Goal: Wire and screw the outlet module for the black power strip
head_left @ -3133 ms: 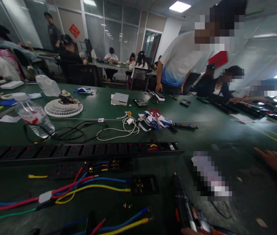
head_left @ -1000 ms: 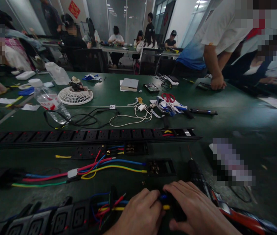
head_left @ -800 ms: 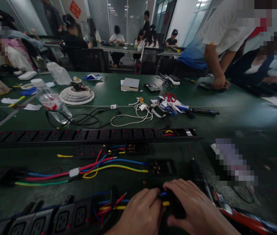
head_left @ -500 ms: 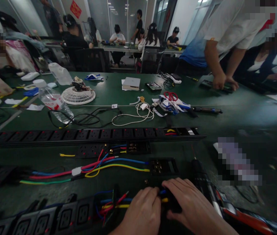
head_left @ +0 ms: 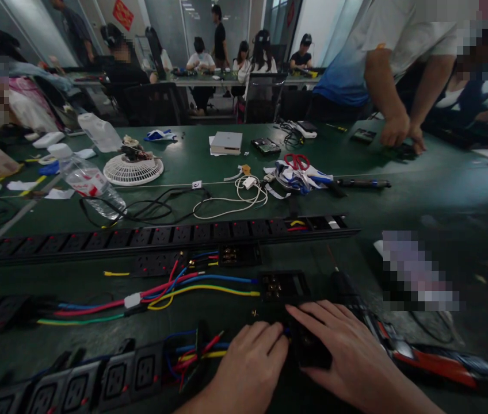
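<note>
My left hand [head_left: 248,368] curls over the blue and yellow wires [head_left: 201,352] at the near edge of the green table [head_left: 420,195], fingers closed on their ends. My right hand [head_left: 343,351] lies over a small black terminal block [head_left: 308,348] and grips it. Both hands meet at the block. The wires run left into a black socket strip [head_left: 110,376]. An electric screwdriver [head_left: 399,348] with a red body lies just right of my right hand.
A long black power strip [head_left: 161,234] crosses the table, with a wired socket block [head_left: 285,286] and coloured cables [head_left: 140,299] before it. Farther off lie a water bottle [head_left: 88,184], fan grille [head_left: 133,169], white cable, scissors [head_left: 296,161] and box. A person in a white shirt [head_left: 395,29] leans on the far right.
My hands came in from off-frame and closed on the wires and block. Over the last second they shifted slightly, the right hand covering more of the block. The person opposite moved right.
</note>
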### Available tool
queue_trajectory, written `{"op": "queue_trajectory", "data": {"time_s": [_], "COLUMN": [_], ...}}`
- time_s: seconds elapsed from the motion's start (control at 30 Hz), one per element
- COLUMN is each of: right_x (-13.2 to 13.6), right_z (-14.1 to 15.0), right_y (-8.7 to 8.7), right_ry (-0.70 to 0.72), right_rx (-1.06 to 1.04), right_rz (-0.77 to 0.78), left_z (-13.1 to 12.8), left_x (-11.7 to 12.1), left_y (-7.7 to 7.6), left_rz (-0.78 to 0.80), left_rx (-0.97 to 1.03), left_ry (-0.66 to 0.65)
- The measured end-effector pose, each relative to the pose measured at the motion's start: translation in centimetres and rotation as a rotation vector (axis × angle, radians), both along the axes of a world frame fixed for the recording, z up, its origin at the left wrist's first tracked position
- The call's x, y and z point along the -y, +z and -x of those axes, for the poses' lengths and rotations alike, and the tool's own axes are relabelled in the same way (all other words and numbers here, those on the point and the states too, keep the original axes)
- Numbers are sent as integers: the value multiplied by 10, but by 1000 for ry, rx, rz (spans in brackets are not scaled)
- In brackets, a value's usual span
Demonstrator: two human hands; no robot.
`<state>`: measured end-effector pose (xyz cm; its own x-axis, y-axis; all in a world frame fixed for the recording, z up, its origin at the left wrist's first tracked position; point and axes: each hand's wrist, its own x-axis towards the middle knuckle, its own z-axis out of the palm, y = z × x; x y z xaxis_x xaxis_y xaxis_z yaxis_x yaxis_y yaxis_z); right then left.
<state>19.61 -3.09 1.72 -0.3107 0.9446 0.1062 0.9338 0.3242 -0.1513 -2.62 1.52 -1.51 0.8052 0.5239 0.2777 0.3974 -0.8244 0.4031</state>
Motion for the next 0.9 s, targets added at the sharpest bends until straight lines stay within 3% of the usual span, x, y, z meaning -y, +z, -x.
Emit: {"op": "queue_trajectory", "data": {"time_s": [0.43,0.57,0.67,0.77,0.9], "right_x": [2,4,10,23,53], "right_z": [-3,-1,-5,-22,-69], "right_y": [2,3,12,23,21], "right_ry": [18,3,-12,-85,-269], "right_rx": [-170,-148,-20,-35,-35], "right_rz": [-9,19,-11,-91,-221], "left_z": [-1,2,9,16,16], "left_x": [4,2,-11,-24,-29], "left_y": [1,9,22,34,36], "left_rz": [-63,-42,-10,73,145], "left_rx": [46,58,-107,-324,-371], "left_ry": [-8,123,300,361,298]}}
